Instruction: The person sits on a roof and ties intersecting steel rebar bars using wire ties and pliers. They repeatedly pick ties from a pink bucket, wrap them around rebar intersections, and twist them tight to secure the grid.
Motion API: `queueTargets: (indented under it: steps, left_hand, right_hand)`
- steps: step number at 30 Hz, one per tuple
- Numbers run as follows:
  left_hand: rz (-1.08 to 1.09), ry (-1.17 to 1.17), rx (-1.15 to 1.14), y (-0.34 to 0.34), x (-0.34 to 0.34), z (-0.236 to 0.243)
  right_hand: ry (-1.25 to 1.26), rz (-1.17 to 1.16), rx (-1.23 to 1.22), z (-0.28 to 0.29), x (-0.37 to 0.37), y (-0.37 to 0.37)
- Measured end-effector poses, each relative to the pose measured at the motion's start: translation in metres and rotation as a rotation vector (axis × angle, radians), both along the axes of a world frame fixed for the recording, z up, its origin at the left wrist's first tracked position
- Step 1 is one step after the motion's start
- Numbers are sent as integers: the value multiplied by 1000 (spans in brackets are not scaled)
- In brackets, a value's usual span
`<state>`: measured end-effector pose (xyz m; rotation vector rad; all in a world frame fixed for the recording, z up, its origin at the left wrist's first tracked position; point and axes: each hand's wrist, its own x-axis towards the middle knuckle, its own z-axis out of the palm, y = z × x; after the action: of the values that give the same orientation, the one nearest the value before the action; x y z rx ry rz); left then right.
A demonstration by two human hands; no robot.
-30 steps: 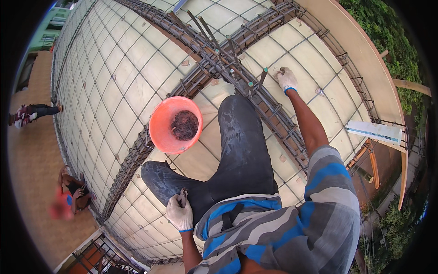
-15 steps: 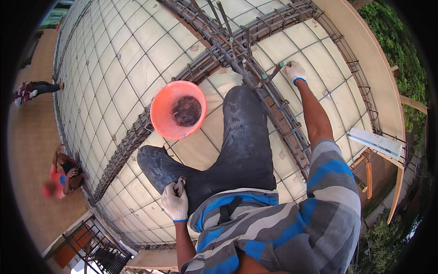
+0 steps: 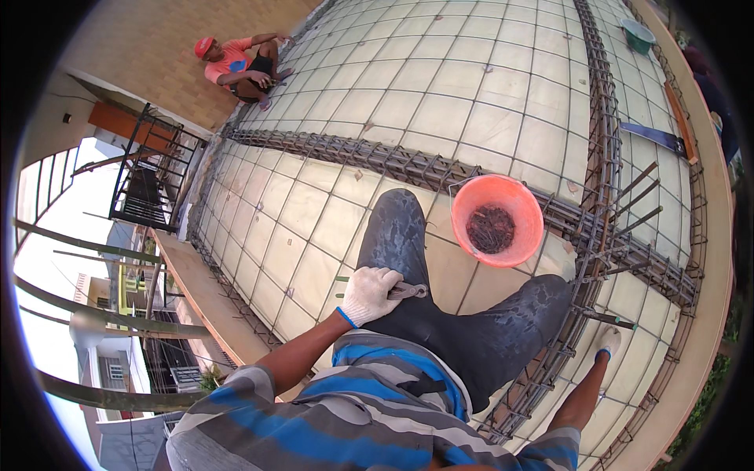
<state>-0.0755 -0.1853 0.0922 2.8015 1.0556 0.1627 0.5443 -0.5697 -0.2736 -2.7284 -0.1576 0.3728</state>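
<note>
My left hand (image 3: 369, 298), in a white glove with a blue cuff, rests on my left thigh, closed around a pair of metal pincers (image 3: 408, 290). My right hand (image 3: 609, 342), also gloved, reaches out to the right over the steel mesh. It is close to a green-tipped bar end (image 3: 624, 322); how its fingers are set is too small to make out. Just beyond my knees an orange bucket (image 3: 518, 196) sits against a rebar cage (image 3: 353, 155), with dark pieces of wire (image 3: 491, 229) in its bottom.
A person in an orange shirt (image 3: 236, 67) squats at the far left edge of the mesh. Upright bars (image 3: 636, 200) stick up at the cage crossing. A teal basin (image 3: 638, 35) and a long blue flat object (image 3: 652, 135) lie at the far right. Wooden boarding (image 3: 212, 294) edges the deck.
My view has swung to the left, so the bucket and cages appear further right and the squatting person higher up. The pincers in my left hand show more plainly. My right arm still reaches out.
</note>
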Motion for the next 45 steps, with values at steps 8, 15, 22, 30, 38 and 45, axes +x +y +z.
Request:
queueTargets:
  steps: [8, 15, 22, 30, 38, 45]
  left_hand:
    - [38, -77, -69, -16, -16, 4]
    - [7, -145, -70, -12, -15, -9]
    - [78, -154, -24, 2, -17, -11]
    - [40, -152, -28, -5, -19, -9]
    - [29, -153, -125, -18, -43, -12]
    - [-160, 13, -114, 16, -2, 33]
  right_hand:
    - [28, -496, 868, 187, -85, 0]
    - [-499, -100, 1334, 409, -198, 103]
    - [-207, 306, 1036, 365, -280, 317]
    - [167, 600, 697, 240, -303, 331]
    - [-92, 699, 771, 372, -283, 229]
    - [-223, -83, 885, 349, -225, 88]
